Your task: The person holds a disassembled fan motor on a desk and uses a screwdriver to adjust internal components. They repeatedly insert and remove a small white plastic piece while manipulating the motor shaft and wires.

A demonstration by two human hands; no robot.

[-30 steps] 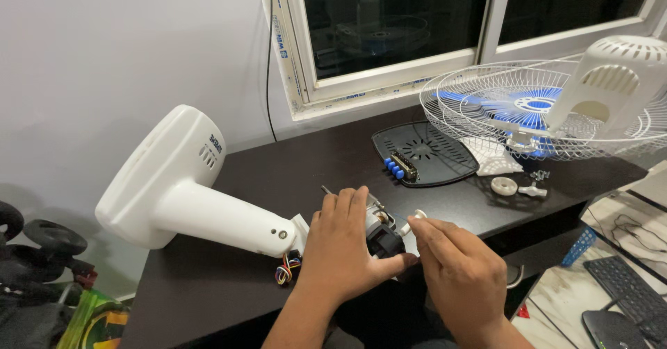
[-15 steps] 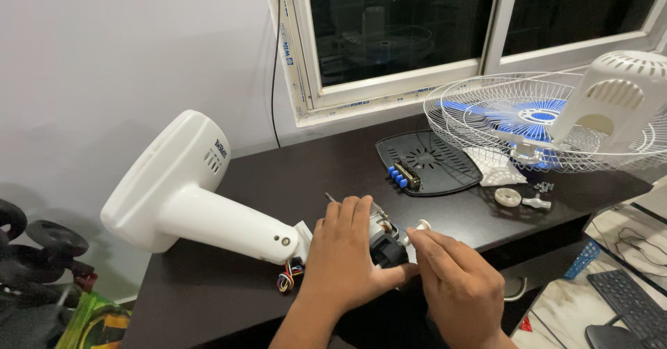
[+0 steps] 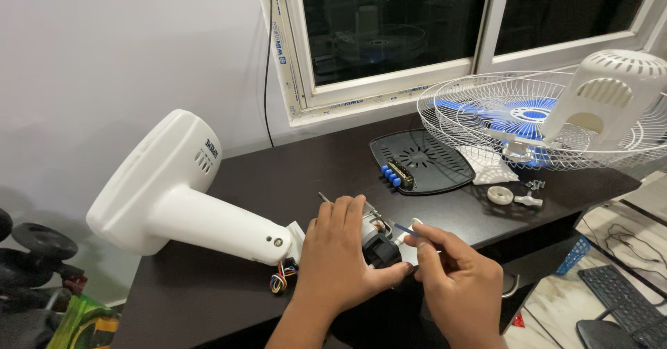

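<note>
The white fan stand (image 3: 174, 203) lies left of the grip, coloured wires (image 3: 281, 278) hanging out. The left hand (image 3: 337, 252) is clamped over the fan motor (image 3: 379, 241); just right, the right hand (image 3: 462, 286) pinches a thin screwdriver (image 3: 399, 227) against it. Farther right, the grille (image 3: 514, 123), rear cover (image 3: 611, 95) and screws (image 3: 535, 184) already lie removed.

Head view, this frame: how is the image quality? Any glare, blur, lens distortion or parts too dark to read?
Head view: evenly lit and sharp, no motion blur on the left hand or right hand; the window is black and mirrors room shapes; soft sheen on the dark desk; window frame lines bow slightly toward the edges; the motor part under the hands is shaded and partly hidden.
</note>
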